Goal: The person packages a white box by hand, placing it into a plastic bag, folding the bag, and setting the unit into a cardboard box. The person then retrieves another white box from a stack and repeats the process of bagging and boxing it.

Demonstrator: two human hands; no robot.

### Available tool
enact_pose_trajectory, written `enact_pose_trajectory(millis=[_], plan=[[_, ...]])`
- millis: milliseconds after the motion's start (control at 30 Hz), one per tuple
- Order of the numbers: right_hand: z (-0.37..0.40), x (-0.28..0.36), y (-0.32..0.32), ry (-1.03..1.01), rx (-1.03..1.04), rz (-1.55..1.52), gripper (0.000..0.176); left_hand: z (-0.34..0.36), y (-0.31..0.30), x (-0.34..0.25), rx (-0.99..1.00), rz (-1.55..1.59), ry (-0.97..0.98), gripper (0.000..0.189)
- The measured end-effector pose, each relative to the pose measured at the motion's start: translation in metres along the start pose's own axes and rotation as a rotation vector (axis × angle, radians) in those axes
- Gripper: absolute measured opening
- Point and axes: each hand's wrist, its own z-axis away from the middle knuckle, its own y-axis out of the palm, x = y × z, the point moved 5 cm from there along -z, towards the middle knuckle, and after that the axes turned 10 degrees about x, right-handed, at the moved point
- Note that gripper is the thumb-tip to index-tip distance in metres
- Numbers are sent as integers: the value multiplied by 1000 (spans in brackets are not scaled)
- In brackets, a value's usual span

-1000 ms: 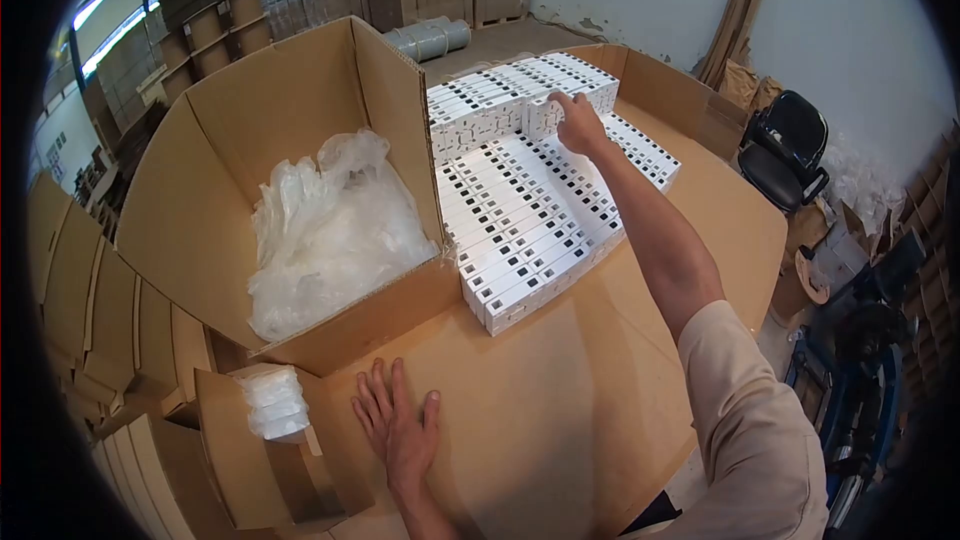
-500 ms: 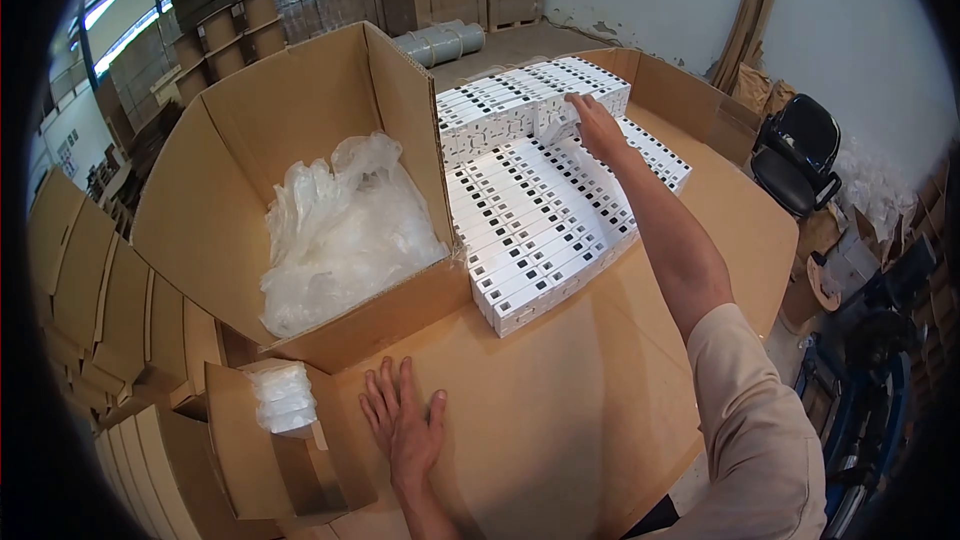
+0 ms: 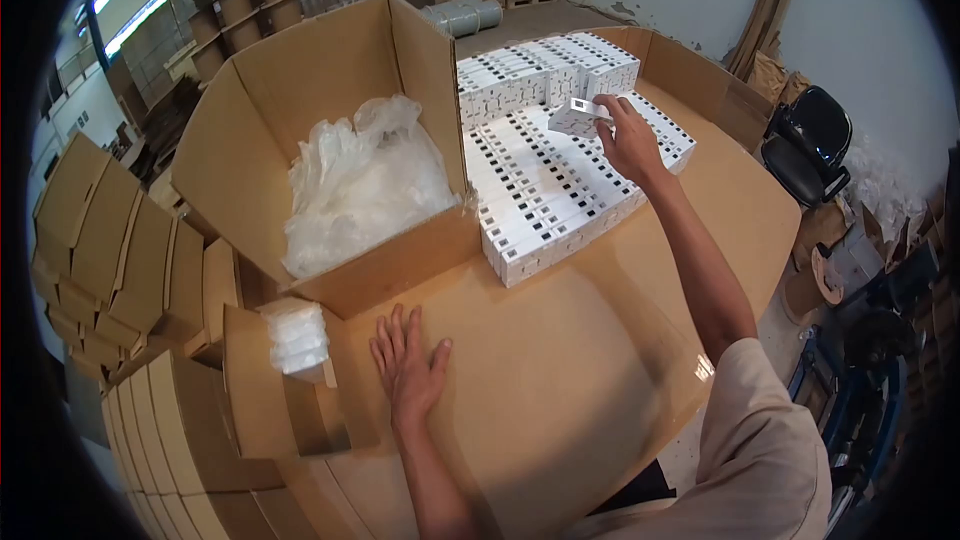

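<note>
Rows of white parts with small dark square openings [image 3: 545, 175] lie side by side on the cardboard-covered table [image 3: 560, 360], with a second layer [image 3: 510, 90] standing along the back. My right hand [image 3: 630, 140] grips one white part [image 3: 582, 118] by its right end, tilted and raised above the lower layer, in front of the upper one. My left hand [image 3: 412, 365] rests flat on the cardboard near the front, fingers spread, holding nothing. Left of the white rows is a large open carton [image 3: 380, 275] with crumpled clear plastic bags [image 3: 370, 185] in it.
A small open box [image 3: 255, 380] with wrapped white pieces [image 3: 298, 340] stands at the front left. Stacked cartons [image 3: 130, 250] fill the far left. Beyond the table's right edge are a black chair [image 3: 805, 150] and blue equipment [image 3: 880, 380]. A raised cardboard edge [image 3: 690, 75] runs behind.
My right hand has drawn a white part away from the upper layer, towards me. The camera view has shifted slightly. My left hand stays flat on the cardboard.
</note>
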Motion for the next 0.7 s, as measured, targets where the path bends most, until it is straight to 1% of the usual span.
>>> enact_pose_trajectory(millis=[100,133,233,300,400,500,700], plan=[[33,38,-18,71,31,-353,30,8,0,-3,-6,15,18,70],[45,51,-20,62,-22,-441,31,11,0,-5,-5,16,19,70],[85,92,-16,60,-55,-582,29,18,0,-7,-23,15,26,68],[110,125,-4,53,-36,-702,30,24,0,-9,-42,20,44,67],[136,163,22,116,81,-814,30,29,-2,-6,-98,43,81,62],[145,195,37,63,110,-846,28,25,-6,-5,-166,110,114,57],[161,217,78,43,205,-869,24,16,-13,0,-256,333,84,48]])
